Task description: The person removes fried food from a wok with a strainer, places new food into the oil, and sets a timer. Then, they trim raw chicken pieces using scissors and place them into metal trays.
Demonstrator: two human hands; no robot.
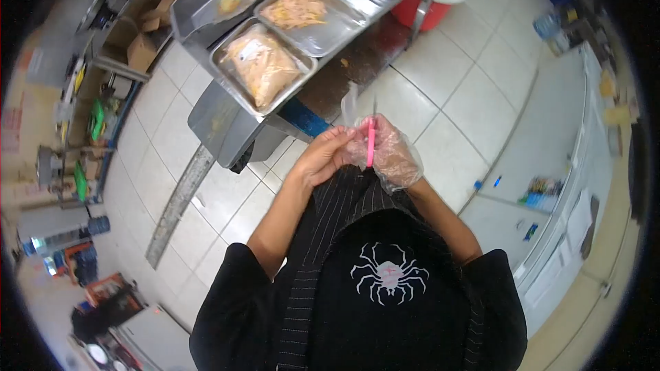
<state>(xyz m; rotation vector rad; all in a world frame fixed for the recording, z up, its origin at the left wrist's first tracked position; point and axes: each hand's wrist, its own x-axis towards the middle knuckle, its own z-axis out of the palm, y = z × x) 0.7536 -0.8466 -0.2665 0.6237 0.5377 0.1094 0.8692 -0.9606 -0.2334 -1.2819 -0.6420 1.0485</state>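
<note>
In front of my apron, my right hand (397, 158), in a clear plastic glove, is closed on a pink-handled tool (371, 143) with a thin blade pointing away from me. My bare left hand (328, 154) is beside it, its fingers pinching a piece of clear plastic (350, 104) that stands up near the blade. The two hands nearly touch. Beyond them on the metal counter, a steel tray (306, 69) holds a clear bag of pinkish food (261, 65). Another tray (340, 31) next to it holds loose shredded food (295, 9).
A grey plastic bin (223, 120) stands below the counter's left end. A red bucket (430, 17) is under the counter. To the right is a long white fridge or freezer (543, 158). Shelves with cardboard boxes (141, 51) line the left; white floor tiles lie between.
</note>
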